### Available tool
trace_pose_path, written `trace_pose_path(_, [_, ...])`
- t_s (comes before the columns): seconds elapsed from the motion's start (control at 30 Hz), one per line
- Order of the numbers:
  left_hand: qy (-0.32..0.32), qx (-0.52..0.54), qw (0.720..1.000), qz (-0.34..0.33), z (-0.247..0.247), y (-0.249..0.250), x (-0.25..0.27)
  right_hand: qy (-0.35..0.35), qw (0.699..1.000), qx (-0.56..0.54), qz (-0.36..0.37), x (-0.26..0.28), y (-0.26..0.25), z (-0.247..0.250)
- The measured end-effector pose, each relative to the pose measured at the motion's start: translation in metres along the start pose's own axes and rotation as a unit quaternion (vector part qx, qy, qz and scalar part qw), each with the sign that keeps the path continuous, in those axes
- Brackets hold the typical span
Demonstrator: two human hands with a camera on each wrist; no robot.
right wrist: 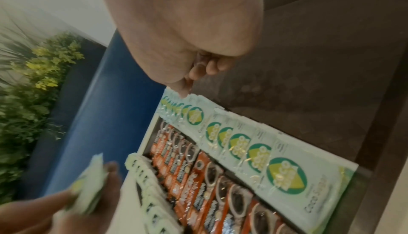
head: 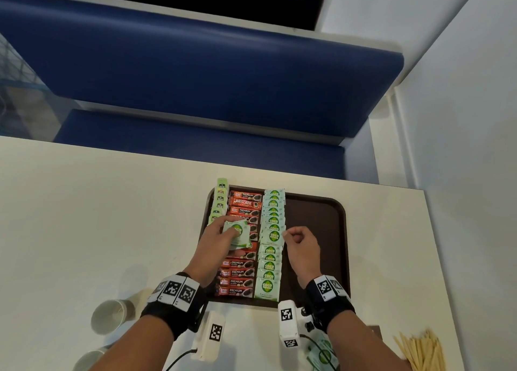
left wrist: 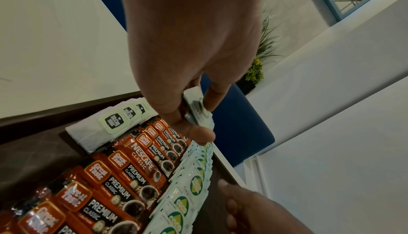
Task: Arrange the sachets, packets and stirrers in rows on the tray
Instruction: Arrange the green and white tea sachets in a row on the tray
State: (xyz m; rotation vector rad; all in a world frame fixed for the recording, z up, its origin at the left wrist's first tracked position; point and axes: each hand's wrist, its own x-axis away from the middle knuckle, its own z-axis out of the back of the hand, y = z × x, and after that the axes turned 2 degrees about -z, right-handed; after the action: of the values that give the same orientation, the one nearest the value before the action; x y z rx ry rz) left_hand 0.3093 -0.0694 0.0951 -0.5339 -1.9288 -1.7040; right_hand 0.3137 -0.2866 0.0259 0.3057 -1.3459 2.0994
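From my head view, the brown tray (head: 340,247) has bare floor only along its 3 o'clock side, right of the coco sugar sachet row (head: 270,242); that strip is my open lane. My right hand (head: 302,247) hangs over its inner edge, fingers (head: 291,235) just beside the sachets. The coffee packet row (head: 242,247) and tea bag row (head: 219,203) fill the 9 o'clock half edge to edge. My left hand (head: 216,245) with its sachet stack (head: 236,232) blocks the packet row's middle. On the desk (head: 98,217), 9 o'clock is open; paper cups (head: 110,316) sit at 7 o'clock, wooden stirrers (head: 422,351) at 5 o'clock.
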Motion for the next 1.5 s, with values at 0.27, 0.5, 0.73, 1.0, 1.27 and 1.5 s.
trace_pose_path(0.27, [-0.018,0.005,0.999,-0.047,-0.015,0.003,0.007,-0.124,0.983,-0.134,-0.014,0.037,-0.043,0.017])
trace_pose_path(0.5, [-0.010,-0.012,0.997,-0.079,-0.015,0.009,0.013,-0.211,0.968,-0.135,0.027,0.050,-0.058,0.026])
trace_pose_path(0.73, [-0.016,-0.048,0.994,-0.094,-0.014,0.008,0.012,-0.203,0.976,-0.064,0.050,0.032,-0.058,0.039])
trace_pose_path(1.0, [0.045,-0.062,0.996,-0.044,0.001,-0.010,0.002,-0.114,0.988,0.078,0.069,-0.007,-0.002,0.035])
trace_pose_path(1.27, [0.043,-0.060,0.997,-0.031,0.005,-0.014,0.005,-0.072,0.972,0.209,0.074,-0.019,0.039,0.010])
trace_pose_path(1.5, [0.041,-0.062,0.997,-0.029,0.005,-0.012,0.007,-0.050,0.980,0.182,0.062,-0.011,0.034,0.004])
